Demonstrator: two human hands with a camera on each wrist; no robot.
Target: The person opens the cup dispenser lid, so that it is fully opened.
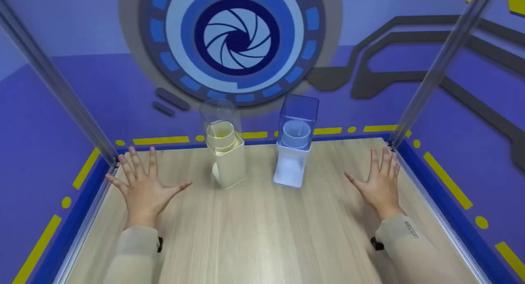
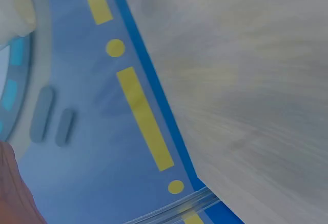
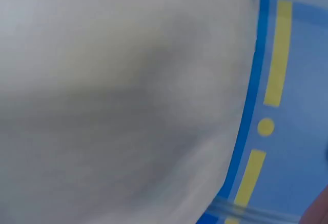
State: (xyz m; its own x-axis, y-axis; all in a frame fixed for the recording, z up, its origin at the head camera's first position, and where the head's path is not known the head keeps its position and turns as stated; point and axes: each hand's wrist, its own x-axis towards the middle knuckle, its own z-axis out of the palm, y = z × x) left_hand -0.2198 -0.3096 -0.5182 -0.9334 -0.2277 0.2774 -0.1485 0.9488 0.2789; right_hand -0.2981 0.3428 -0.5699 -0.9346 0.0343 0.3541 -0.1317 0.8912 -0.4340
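Both hands hold nothing in the head view. The left hand (image 1: 143, 191), fingers spread and thumb pointing inward, is over the left side of the table. On the right, the right hand (image 1: 380, 190) has its fingers extended and its thumb out toward the middle. Between them, toward the back, stand two containers with clear upper parts: a cream dispenser (image 1: 231, 169) nearer the left hand and a pale blue-white dispenser (image 1: 292, 165) nearer the right. Each has a round cup-like piece inside its clear upper part. Only a bit of the left hand (image 2: 15, 193) shows in the left wrist view.
The wood-grain table (image 1: 254, 234) is enclosed by a blue back wall (image 1: 94, 91) and side walls with yellow marks. Transparent corner posts rise at the left (image 1: 61, 79) and right (image 1: 441, 66) back corners.
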